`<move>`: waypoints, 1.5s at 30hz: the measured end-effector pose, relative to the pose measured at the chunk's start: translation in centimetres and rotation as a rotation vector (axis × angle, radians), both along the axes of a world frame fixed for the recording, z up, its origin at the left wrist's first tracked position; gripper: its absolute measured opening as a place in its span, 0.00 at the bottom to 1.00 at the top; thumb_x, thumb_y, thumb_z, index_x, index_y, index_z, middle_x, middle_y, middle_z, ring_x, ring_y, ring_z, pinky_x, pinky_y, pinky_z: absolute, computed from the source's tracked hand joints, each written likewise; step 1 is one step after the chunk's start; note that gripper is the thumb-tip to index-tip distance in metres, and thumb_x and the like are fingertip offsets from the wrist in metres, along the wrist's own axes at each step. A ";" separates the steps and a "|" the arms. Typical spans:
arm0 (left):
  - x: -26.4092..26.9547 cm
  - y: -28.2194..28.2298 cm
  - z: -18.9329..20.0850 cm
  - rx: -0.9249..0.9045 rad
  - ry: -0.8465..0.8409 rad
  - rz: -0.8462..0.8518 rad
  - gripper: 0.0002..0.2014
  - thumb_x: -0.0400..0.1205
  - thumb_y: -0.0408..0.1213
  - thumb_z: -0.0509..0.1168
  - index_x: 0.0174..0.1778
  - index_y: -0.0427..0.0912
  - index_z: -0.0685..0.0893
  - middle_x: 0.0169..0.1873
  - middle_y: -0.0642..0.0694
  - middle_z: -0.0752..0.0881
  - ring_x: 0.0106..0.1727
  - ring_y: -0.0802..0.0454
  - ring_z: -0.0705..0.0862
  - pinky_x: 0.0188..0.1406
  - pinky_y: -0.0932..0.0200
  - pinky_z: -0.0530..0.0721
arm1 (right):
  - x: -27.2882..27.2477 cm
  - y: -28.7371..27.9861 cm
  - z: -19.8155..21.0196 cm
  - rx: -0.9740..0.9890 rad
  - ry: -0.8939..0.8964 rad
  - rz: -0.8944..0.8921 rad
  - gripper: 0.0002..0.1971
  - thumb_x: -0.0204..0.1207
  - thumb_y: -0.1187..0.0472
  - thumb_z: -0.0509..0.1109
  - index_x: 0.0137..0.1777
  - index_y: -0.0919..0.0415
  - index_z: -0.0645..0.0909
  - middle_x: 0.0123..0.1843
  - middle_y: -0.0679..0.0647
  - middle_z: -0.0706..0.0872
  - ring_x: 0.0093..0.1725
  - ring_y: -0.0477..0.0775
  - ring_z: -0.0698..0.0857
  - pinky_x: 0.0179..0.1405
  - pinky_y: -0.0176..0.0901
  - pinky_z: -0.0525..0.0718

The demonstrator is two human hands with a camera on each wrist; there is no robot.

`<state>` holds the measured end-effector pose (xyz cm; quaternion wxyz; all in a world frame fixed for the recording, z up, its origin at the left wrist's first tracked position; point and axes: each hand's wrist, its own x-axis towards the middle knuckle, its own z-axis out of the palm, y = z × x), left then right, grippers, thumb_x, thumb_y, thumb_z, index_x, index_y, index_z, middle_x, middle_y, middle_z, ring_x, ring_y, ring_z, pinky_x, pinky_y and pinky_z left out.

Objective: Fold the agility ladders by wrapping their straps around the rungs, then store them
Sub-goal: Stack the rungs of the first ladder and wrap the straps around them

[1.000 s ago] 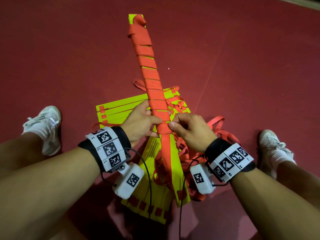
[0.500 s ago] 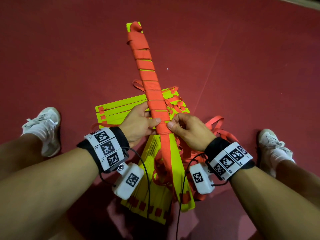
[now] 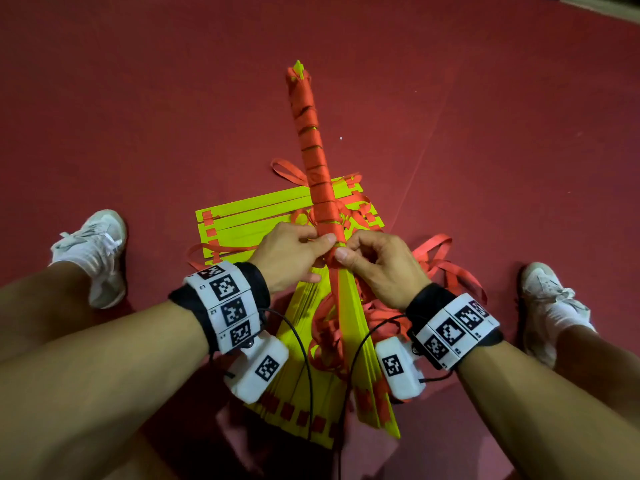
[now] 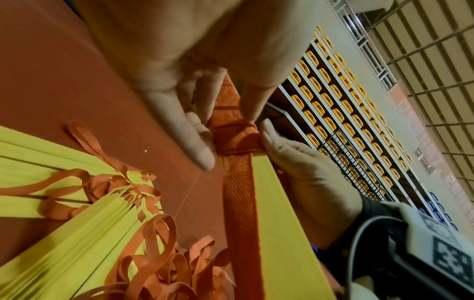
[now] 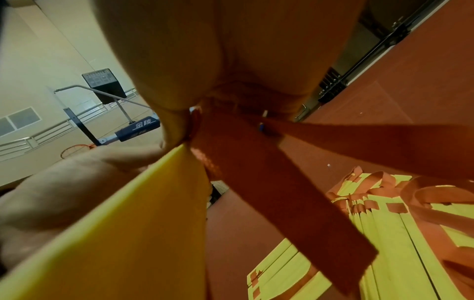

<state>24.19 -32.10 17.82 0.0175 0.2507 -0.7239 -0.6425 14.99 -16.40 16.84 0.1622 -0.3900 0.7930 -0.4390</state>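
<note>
A bundle of yellow rungs (image 3: 313, 157) wound in red strap points away from me above the floor. My left hand (image 3: 294, 251) grips the bundle at the last wrap, thumb on top. My right hand (image 3: 374, 261) pinches the red strap (image 4: 238, 182) against the bundle right beside it. Below the hands the bare yellow rungs (image 3: 349, 306) and the loose strap run back toward me. In the left wrist view my left hand's fingers (image 4: 197, 146) curl on the wrapped part. The right wrist view shows the strap (image 5: 269, 182) leaving the bundle under my right hand.
More yellow ladder rungs (image 3: 249, 220) lie flat on the red floor (image 3: 138, 116) beneath the bundle, with tangled red straps (image 3: 443, 265) spilling right. My two white shoes (image 3: 93, 251) (image 3: 547, 299) flank the pile. Bleacher seats (image 4: 346, 113) show in the left wrist view and a basketball stand (image 5: 107, 101) in the right wrist view.
The wrapped bundle has turned about its length, from flat side up to edge on. Both hands keep their hold at the last wrap.
</note>
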 end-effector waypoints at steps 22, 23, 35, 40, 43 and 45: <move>0.1 -0.2 1.0 0.223 0.101 -0.040 0.06 0.84 0.31 0.71 0.54 0.42 0.84 0.35 0.49 0.87 0.38 0.58 0.90 0.36 0.50 0.92 | -0.2 0.8 1.6 -0.085 0.185 0.075 0.10 0.67 0.61 0.79 0.44 0.57 0.80 0.44 0.50 0.82 0.44 0.55 0.82 0.48 0.57 0.82; 0.1 -0.2 1.0 0.220 0.102 -0.043 0.05 0.84 0.31 0.71 0.54 0.43 0.84 0.36 0.48 0.87 0.39 0.57 0.90 0.36 0.50 0.92 | -0.2 0.7 1.6 -0.086 0.225 0.067 0.08 0.68 0.63 0.78 0.41 0.57 0.80 0.42 0.50 0.82 0.42 0.55 0.81 0.46 0.57 0.82; -0.1 -0.2 1.3 0.236 0.069 -0.062 0.07 0.85 0.31 0.70 0.57 0.40 0.84 0.49 0.34 0.90 0.40 0.57 0.91 0.34 0.52 0.92 | -0.2 0.7 1.4 -0.043 0.025 0.089 0.16 0.65 0.69 0.68 0.48 0.53 0.70 0.56 0.46 0.88 0.53 0.46 0.86 0.52 0.47 0.83; 0.1 -0.3 1.4 0.264 0.078 -0.077 0.04 0.85 0.31 0.69 0.53 0.42 0.85 0.43 0.49 0.92 0.44 0.54 0.92 0.35 0.52 0.92 | 0.0 0.4 1.7 0.026 -0.106 0.057 0.19 0.82 0.49 0.66 0.66 0.59 0.70 0.54 0.42 0.83 0.50 0.38 0.84 0.53 0.39 0.83; 0.1 -0.2 1.4 0.244 0.092 -0.101 0.03 0.85 0.30 0.68 0.51 0.42 0.85 0.38 0.48 0.87 0.44 0.54 0.91 0.32 0.56 0.89 | 0.3 0.4 1.4 0.094 -0.104 0.066 0.13 0.85 0.54 0.66 0.63 0.56 0.69 0.50 0.42 0.82 0.40 0.33 0.82 0.42 0.32 0.81; 0.2 -0.1 1.4 0.224 0.090 -0.113 0.04 0.85 0.30 0.68 0.49 0.44 0.85 0.39 0.45 0.84 0.44 0.52 0.89 0.31 0.56 0.88 | 0.3 0.3 1.3 0.112 -0.126 0.078 0.13 0.84 0.53 0.68 0.62 0.55 0.70 0.47 0.42 0.83 0.37 0.37 0.83 0.39 0.36 0.81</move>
